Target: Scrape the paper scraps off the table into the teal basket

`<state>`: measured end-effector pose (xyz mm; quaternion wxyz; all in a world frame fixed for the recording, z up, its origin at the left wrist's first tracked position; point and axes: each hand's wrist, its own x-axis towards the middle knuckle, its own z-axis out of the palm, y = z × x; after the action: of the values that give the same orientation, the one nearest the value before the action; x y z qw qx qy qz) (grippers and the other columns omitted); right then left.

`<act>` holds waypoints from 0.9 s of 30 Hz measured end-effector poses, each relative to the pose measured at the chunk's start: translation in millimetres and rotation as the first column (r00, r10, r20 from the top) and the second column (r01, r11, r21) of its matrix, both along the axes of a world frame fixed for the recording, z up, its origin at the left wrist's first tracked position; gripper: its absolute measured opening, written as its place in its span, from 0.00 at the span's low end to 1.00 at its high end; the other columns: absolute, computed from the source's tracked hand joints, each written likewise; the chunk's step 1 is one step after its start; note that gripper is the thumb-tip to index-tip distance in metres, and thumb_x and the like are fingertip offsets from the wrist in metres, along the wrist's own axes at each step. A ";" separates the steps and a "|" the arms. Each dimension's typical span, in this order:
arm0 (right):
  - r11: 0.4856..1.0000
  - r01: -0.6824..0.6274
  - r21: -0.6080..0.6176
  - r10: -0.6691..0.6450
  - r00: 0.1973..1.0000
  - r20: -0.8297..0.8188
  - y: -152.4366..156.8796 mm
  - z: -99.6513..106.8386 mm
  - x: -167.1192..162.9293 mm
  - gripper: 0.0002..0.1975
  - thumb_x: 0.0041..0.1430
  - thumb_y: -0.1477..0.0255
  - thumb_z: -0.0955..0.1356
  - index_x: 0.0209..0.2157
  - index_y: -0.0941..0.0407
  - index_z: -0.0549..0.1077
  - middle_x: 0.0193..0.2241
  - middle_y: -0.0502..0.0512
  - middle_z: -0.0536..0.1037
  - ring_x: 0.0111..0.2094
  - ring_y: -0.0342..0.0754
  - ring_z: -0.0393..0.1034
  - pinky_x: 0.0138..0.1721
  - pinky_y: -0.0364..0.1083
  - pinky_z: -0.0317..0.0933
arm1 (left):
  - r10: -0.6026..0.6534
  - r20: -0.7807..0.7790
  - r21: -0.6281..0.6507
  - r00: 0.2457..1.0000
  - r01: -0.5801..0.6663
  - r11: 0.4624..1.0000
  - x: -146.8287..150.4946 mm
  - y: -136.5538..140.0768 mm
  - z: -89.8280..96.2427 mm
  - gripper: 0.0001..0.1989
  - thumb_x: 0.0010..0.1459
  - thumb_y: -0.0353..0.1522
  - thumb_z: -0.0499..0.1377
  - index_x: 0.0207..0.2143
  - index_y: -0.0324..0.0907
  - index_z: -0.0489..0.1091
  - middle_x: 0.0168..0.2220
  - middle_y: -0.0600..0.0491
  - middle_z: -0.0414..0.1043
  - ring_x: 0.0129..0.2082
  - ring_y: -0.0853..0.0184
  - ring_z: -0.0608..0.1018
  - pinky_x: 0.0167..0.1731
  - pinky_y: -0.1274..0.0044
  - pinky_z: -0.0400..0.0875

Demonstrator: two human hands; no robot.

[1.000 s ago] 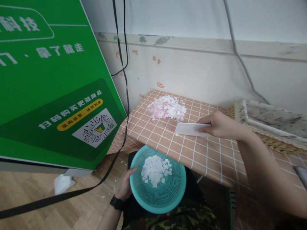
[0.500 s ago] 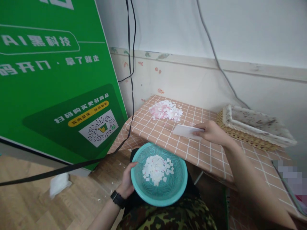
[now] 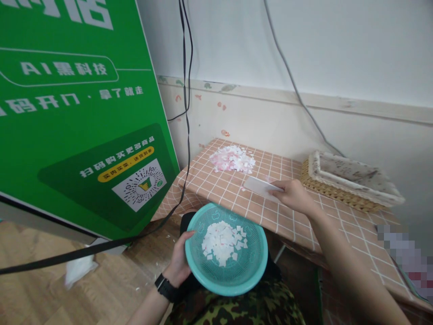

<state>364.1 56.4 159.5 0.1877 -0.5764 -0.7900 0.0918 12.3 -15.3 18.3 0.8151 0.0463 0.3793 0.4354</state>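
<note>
My left hand [image 3: 181, 257] grips the left rim of a turquoise plastic colander [image 3: 248, 275], thumb over the edge. White paper scraps [image 3: 221, 241] lie heaped inside it. The colander rests at my lap, just below the table's front edge. In my right hand [image 3: 292, 194] is a flat white card [image 3: 259, 185], held by its right end low over the checked cloth. Beyond the card sits a pile of white and pink paper scraps [image 3: 232, 159]. A few small scraps lie near the card.
A brown checked tablecloth [image 3: 291, 221] covers the table. A lined wicker basket [image 3: 341, 192] stands at the back right. On the left rises a large green panel [image 3: 77, 113] with a QR code. Black cables [image 3: 188, 135] hang in front of it. A white bag [image 3: 79, 270] lies on the floor.
The view has shifted slightly. My right hand and the card stay over nearly the same part of the table, the card tilting a little more. My left hand keeps its hold on the colander.
</note>
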 end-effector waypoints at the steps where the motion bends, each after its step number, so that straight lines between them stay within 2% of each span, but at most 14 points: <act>1: 1.000 0.001 0.004 -0.002 1.000 0.018 0.3 -0.6 -1.6 0.13 0.56 0.67 0.63 0.31 0.58 0.77 0.21 0.53 0.75 0.21 0.45 0.65 0.26 0.44 0.52 | -0.001 0.001 0.000 1.000 0.001 1.000 0.0 0.2 0.5 0.11 0.51 0.33 0.59 0.34 0.34 0.75 0.31 0.43 0.80 0.31 0.56 0.80 0.41 0.64 0.72; 7: 1.000 0.005 0.024 -0.006 0.999 0.035 -1.3 0.8 -5.8 0.11 0.56 0.69 0.63 0.30 0.57 0.76 0.23 0.53 0.75 0.21 0.45 0.65 0.25 0.44 0.53 | 0.009 0.003 0.007 1.000 -0.010 1.000 0.7 2.0 3.6 0.11 0.52 0.33 0.58 0.34 0.33 0.75 0.31 0.44 0.80 0.30 0.57 0.80 0.40 0.65 0.73; 14: 0.996 -0.075 -0.046 0.073 0.997 -0.040 -4.7 5.4 -9.4 0.10 0.56 0.70 0.63 0.30 0.57 0.76 0.24 0.53 0.76 0.24 0.46 0.67 0.27 0.44 0.55 | 0.019 0.010 0.029 1.000 -0.020 0.999 1.4 2.7 4.7 0.11 0.52 0.32 0.59 0.35 0.33 0.75 0.31 0.44 0.80 0.31 0.57 0.80 0.41 0.65 0.73; 19: 0.998 -0.062 -0.012 0.062 0.998 -0.033 -6.7 4.4 -13.3 0.10 0.56 0.70 0.64 0.29 0.58 0.76 0.21 0.52 0.75 0.22 0.44 0.65 0.26 0.43 0.54 | 0.017 0.030 0.026 0.999 -0.018 1.000 0.9 2.7 3.7 0.12 0.53 0.32 0.59 0.36 0.32 0.75 0.31 0.44 0.80 0.32 0.57 0.80 0.42 0.66 0.72; 23: 0.997 -0.070 -0.035 0.069 0.997 -0.033 -11.2 -0.5 -20.3 0.10 0.56 0.70 0.64 0.28 0.57 0.76 0.18 0.50 0.72 0.19 0.41 0.63 0.23 0.42 0.52 | 0.019 0.028 0.036 0.999 -0.020 0.999 2.0 2.4 5.1 0.11 0.53 0.32 0.58 0.36 0.32 0.74 0.31 0.43 0.80 0.31 0.57 0.80 0.41 0.66 0.72; 27: 0.998 -0.054 0.027 0.055 0.998 -0.041 -21.0 -0.2 -25.2 0.10 0.56 0.70 0.64 0.29 0.57 0.77 0.18 0.49 0.72 0.18 0.41 0.62 0.23 0.42 0.52 | 0.009 0.017 0.041 1.000 -0.010 0.999 3.4 2.2 8.1 0.13 0.54 0.32 0.58 0.37 0.31 0.74 0.32 0.42 0.80 0.32 0.57 0.80 0.40 0.66 0.73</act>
<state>338.9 35.4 159.3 0.2092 -0.5501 -0.8025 0.0985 15.7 -13.1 26.3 0.8150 0.0575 0.3636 0.4474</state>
